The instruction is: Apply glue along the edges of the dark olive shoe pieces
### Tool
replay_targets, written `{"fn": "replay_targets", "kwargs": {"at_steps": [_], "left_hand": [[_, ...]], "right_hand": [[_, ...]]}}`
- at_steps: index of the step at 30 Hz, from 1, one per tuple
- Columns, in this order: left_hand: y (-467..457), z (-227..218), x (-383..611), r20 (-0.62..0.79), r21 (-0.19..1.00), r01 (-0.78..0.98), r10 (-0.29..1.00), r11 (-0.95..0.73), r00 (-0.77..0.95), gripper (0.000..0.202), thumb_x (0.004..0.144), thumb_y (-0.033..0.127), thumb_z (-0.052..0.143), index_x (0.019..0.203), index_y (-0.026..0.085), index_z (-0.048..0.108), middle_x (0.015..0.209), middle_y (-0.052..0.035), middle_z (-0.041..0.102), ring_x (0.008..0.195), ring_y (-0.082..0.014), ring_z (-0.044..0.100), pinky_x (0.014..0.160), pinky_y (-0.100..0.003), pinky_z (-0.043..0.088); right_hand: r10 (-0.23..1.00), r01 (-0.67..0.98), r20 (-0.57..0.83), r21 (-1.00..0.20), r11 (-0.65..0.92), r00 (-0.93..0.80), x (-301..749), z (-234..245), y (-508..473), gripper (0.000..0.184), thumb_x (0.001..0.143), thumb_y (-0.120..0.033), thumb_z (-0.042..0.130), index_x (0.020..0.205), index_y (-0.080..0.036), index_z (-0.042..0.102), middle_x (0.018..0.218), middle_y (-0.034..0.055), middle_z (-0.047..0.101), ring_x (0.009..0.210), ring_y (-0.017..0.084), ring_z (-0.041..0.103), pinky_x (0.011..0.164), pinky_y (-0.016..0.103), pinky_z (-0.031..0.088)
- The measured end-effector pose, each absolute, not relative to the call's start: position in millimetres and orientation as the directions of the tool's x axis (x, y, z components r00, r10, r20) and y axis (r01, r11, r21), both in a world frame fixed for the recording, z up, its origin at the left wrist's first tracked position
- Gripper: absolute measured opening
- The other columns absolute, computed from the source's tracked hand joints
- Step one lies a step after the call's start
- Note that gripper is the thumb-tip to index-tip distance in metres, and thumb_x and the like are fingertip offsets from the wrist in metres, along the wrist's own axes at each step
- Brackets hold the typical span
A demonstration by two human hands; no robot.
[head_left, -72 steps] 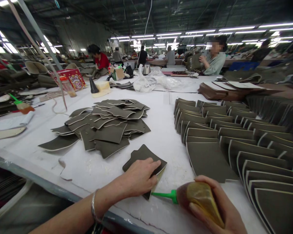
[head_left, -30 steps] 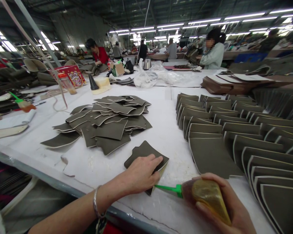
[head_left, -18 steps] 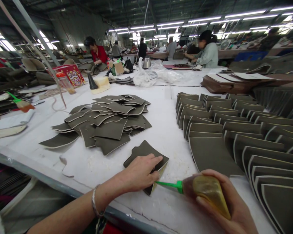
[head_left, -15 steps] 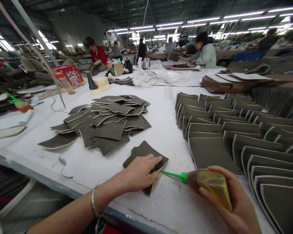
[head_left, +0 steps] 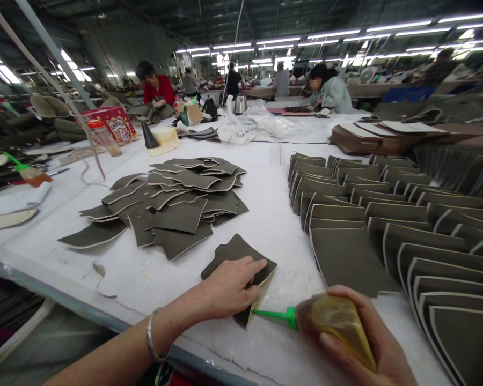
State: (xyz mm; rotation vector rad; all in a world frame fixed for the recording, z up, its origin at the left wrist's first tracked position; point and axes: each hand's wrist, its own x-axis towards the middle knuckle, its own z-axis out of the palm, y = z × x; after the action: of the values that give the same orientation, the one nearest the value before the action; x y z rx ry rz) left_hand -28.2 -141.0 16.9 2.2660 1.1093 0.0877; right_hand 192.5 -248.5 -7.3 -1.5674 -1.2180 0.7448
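Observation:
My left hand lies on a dark olive leather-like piece, pressing it to the white table with fingers apart. Part of the piece is hidden beneath the palm. My right hand is wrapped round a glue bottle of amber liquid, tilted on its side. Its green nozzle points left, with the tip at the piece's right edge, close below my left fingers. Beyond my left hand is a loose pile of similar pieces.
Rows of overlapping pieces cover the table's right side. Brown stacked panels lie behind them. Farther back are a plastic bag, a yellow block and a red box. Another green-tipped bottle lies left. Co-workers sit beyond.
My right hand has moved the bottle down and slightly left, so the nozzle tip has slid along the piece's edge towards me. My left hand stays on the piece.

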Motion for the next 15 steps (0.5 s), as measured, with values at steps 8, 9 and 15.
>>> {"fn": "replay_targets", "kwargs": {"at_steps": [8, 9, 15], "left_hand": [[-138, 15, -26, -0.214, 0.564, 0.696, 0.736, -0.443, 0.642, 0.058, 0.08, 0.021, 0.048, 0.138, 0.023, 0.052, 0.097, -0.0027, 0.063, 0.084, -0.0179, 0.058, 0.073, -0.026, 0.042], [-137, 15, -26, -0.215, 0.571, 0.694, 0.735, -0.44, 0.643, 0.059, 0.079, 0.02, 0.048, 0.138, 0.023, 0.052, 0.096, -0.0027, 0.063, 0.083, -0.018, 0.058, 0.073, -0.026, 0.042], [-136, 16, -25, -0.218, 0.581, 0.689, 0.733, -0.433, 0.645, 0.059, 0.078, 0.021, 0.047, 0.137, 0.021, 0.054, 0.094, -0.0028, 0.063, 0.081, -0.0186, 0.057, 0.072, -0.028, 0.042]], "right_hand": [[0.906, 0.45, 0.15, -0.892, -0.049, 0.396, 214, -3, -226, 0.052, 0.077, -0.059, 0.07, 0.116, -0.029, 0.054, 0.105, 0.0007, 0.06, 0.088, 0.023, 0.061, 0.078, 0.03, 0.047], [0.898, 0.448, 0.152, -0.892, -0.055, 0.412, 214, -2, -226, 0.052, 0.077, -0.06, 0.07, 0.116, -0.029, 0.054, 0.105, 0.0005, 0.06, 0.089, 0.024, 0.06, 0.08, 0.031, 0.047], [0.939, 0.474, 0.139, -0.88, -0.029, 0.315, 217, -9, -232, 0.05, 0.079, -0.057, 0.069, 0.116, -0.027, 0.054, 0.101, 0.0009, 0.062, 0.083, 0.022, 0.063, 0.071, 0.026, 0.05]]}}
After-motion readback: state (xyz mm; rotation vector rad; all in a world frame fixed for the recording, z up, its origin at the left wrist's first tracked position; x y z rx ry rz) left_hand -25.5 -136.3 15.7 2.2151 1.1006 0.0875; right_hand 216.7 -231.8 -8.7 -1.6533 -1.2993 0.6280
